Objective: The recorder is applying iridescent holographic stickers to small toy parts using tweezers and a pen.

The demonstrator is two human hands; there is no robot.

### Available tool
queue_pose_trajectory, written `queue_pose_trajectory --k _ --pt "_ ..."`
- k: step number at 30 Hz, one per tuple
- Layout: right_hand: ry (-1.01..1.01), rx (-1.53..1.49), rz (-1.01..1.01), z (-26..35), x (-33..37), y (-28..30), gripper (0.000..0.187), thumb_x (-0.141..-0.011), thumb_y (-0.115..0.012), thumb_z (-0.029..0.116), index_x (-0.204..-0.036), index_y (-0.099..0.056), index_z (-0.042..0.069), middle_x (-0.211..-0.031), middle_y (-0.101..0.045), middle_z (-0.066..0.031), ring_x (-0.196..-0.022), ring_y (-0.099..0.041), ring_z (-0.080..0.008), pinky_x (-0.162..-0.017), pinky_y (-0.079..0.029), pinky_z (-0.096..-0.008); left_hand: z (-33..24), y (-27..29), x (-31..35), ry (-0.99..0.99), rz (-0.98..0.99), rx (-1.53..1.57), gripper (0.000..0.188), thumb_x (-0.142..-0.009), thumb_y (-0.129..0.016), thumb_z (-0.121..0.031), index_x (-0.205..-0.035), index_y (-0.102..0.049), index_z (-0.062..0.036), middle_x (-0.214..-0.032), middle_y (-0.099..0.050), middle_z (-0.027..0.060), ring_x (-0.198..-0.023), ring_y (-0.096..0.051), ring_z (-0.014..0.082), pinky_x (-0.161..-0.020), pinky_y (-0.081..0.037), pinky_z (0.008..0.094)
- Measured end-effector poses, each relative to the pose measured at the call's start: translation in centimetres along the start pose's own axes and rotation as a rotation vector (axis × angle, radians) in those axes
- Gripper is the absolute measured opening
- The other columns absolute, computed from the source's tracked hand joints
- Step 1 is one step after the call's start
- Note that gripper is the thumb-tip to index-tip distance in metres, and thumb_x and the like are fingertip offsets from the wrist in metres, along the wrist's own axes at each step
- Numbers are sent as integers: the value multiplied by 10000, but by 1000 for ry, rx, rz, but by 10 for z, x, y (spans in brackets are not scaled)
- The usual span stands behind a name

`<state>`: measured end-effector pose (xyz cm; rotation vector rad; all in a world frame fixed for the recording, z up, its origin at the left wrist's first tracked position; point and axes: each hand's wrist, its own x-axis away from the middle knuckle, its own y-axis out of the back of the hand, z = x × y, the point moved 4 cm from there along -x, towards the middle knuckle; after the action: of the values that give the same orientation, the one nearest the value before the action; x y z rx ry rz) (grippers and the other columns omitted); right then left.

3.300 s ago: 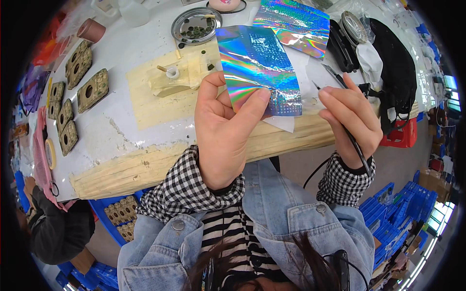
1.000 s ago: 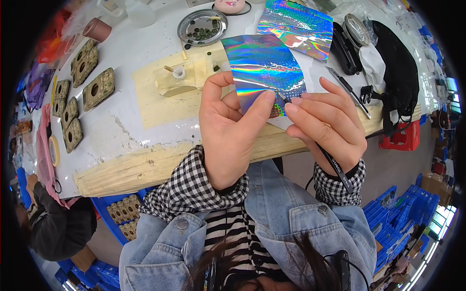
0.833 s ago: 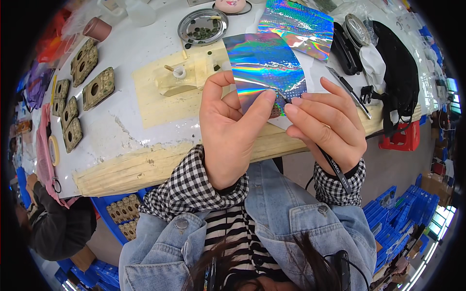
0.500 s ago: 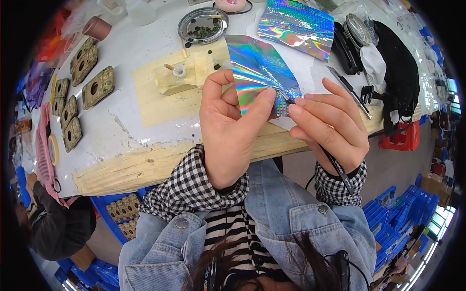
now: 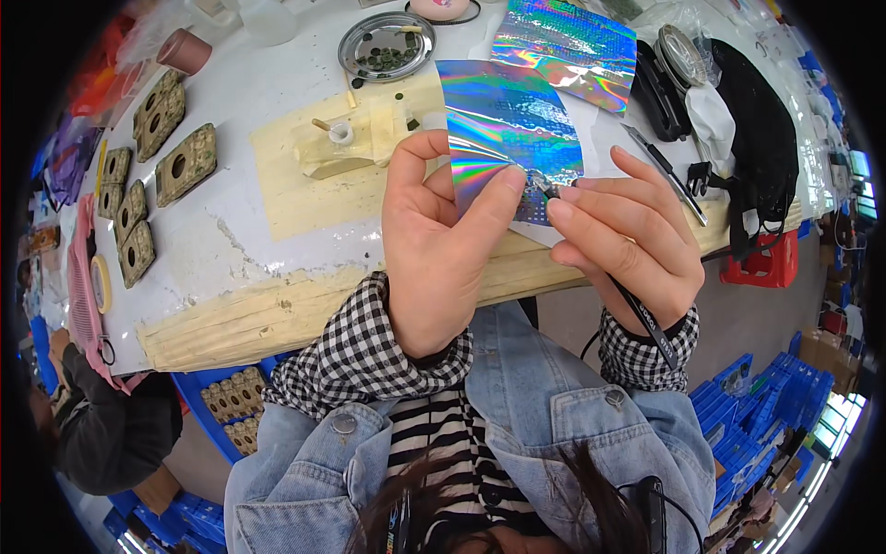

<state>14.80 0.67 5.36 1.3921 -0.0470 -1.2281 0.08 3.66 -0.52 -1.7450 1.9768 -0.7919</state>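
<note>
My left hand [image 5: 452,231] pinches a shiny rainbow holographic sheet [image 5: 498,115] above the table's front edge, thumb on top and fingers behind. The sheet bends under the thumb, and rows of small marks show on it. In my right hand [image 5: 632,235] is a pair of slim black tweezers [image 5: 637,309], their rear end sticking out below the palm. Their tips meet the sheet beside my left thumb; whether anything is between them is too small to tell. A second holographic sheet [image 5: 577,55] lies on the table behind.
A round metal dish [image 5: 386,42] holds small dark green pieces. Several camouflage-patterned cases [image 5: 187,164] lie at the left, near a pink-brown spool [image 5: 184,53]. A taped block carries a small white cup [image 5: 341,134]. At right are a knife [image 5: 669,175] and a black stapler-like tool [image 5: 657,97].
The held sheet has tilted flatter, showing more of its face, and its right edge has shifted slightly right. Both hands keep nearly the same place and grip.
</note>
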Motion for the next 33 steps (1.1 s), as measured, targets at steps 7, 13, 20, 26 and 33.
queue_pose_trajectory --k 7,13,20,26,33 --pt "-13 -28 -18 -2 -4 2 314 -685 -778 203 -982 -738 110 -886 -677 -24 -826 -660 -183 -888 -520 -454 0 -2 0 -19 -20 -6 364 -888 -611 19 -1162 -372 14 -1030 -674 149 -923 -646 136 -793 -523 249" --pt "-60 -92 43 -3 -7 6 318 -691 -768 154 -996 -724 75 -915 -683 -66 -858 -661 -223 -926 -495 -482 2 -1 -1 -14 -6 -19 367 -884 -615 21 -1159 -373 16 -1031 -673 155 -917 -646 141 -801 -522 252" --pt "-46 -126 80 -4 -7 7 317 -717 -747 130 -1013 -704 23 -957 -691 -122 -909 -664 -265 -968 -463 -516 2 -1 0 -18 -5 -24 368 -883 -616 22 -1161 -375 16 -1045 -669 156 -925 -642 138 -806 -518 254" --pt "-50 -113 66 -3 -5 7 322 -720 -746 131 -1021 -702 22 -955 -689 -121 -911 -666 -263 -967 -464 -515 0 -2 0 -6 -2 -31 357 -887 -615 15 -1153 -378 14 -1044 -669 160 -930 -644 140 -809 -519 254" --pt "-4 -88 44 -4 -3 4 317 -722 -748 152 -1014 -710 35 -931 -688 -103 -892 -674 -248 -955 -476 -510 0 -1 0 17 -12 -5 355 -888 -617 11 -1151 -379 11 -1029 -673 159 -920 -646 142 -810 -519 257"
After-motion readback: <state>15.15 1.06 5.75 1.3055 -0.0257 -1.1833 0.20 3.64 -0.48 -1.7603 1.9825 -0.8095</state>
